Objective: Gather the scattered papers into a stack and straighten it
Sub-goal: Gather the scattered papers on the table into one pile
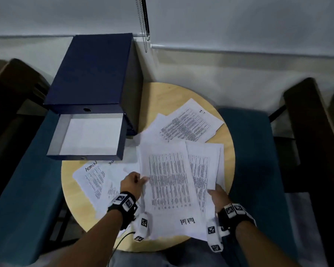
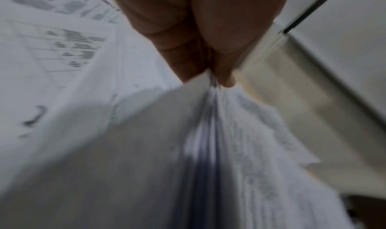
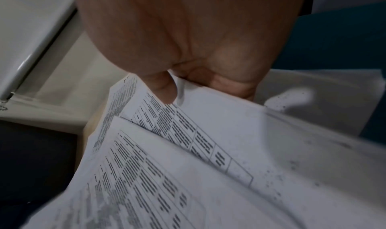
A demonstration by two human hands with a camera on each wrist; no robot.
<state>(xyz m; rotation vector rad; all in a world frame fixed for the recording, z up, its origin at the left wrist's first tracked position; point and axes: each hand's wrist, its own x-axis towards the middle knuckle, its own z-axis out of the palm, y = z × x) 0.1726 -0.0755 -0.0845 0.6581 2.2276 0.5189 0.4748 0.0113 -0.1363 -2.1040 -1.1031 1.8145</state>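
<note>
White printed sheets lie scattered on a round wooden table [image 1: 162, 97]. A bundle of gathered papers [image 1: 170, 182] sits in the middle, its top sheet printed with a table of text. My left hand [image 1: 137, 181] pinches the bundle's left edge [image 2: 211, 90] between thumb and fingers. My right hand [image 1: 215, 193] grips the right side, thumb on top of the printed sheets [image 3: 188, 133]. Loose sheets [image 1: 189, 124] lie at the far right of the table. More loose pages [image 1: 94, 180] lie at the left, one headed with handwriting.
A dark blue drawer box [image 1: 94, 74] stands at the table's back left, its lower drawer [image 1: 89, 137] pulled out and lined with white paper. Teal chair seats [image 1: 258, 151] flank the table. A blind chain [image 1: 143, 22] hangs against the wall behind.
</note>
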